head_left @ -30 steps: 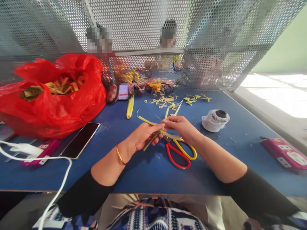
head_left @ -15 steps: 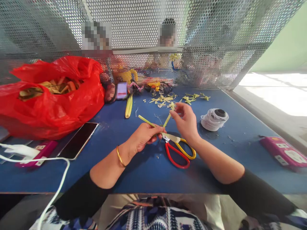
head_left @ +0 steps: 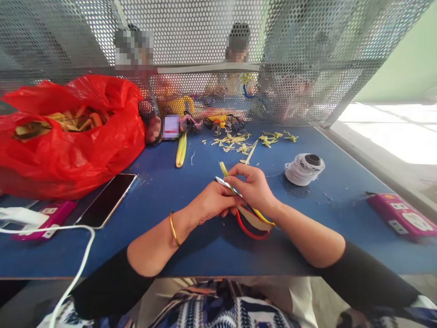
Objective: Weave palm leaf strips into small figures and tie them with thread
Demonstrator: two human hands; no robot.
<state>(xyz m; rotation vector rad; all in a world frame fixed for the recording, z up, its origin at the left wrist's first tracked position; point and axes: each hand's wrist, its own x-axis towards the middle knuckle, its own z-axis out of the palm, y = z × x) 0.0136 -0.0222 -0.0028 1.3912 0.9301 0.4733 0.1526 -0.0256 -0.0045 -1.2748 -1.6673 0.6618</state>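
Over the table, my left hand (head_left: 215, 200) and my right hand (head_left: 252, 186) are close together, their fingers closed around pale green plant strips (head_left: 223, 168), which look like husk. One strip end sticks up past my right fingertips; a wider pale part hangs below, over the scissors. Beneath both hands lie the scissors (head_left: 253, 235) with a red and a yellow handle; their blade tip shows to the left of my fingers. My fingers hide where the strips cross. Beyond the hands, a loose pale strip (head_left: 251, 153) rests on the table.
A red plastic bag (head_left: 116, 150) of dry husk pieces stands left, near a phone (head_left: 106, 200) and white cable (head_left: 87, 255). Husk scraps (head_left: 232, 142) and a folded yellow-green husk (head_left: 181, 151) lie behind. To the right are a thread spool (head_left: 303, 171) and a purple case (head_left: 403, 214). A perforated screen (head_left: 198, 41) stands at the back.
My right hand first drew away along an upright strip, then came back to my left hand. The strips have turned; the end that pointed left no longer shows, and a wider part hangs over the scissors.
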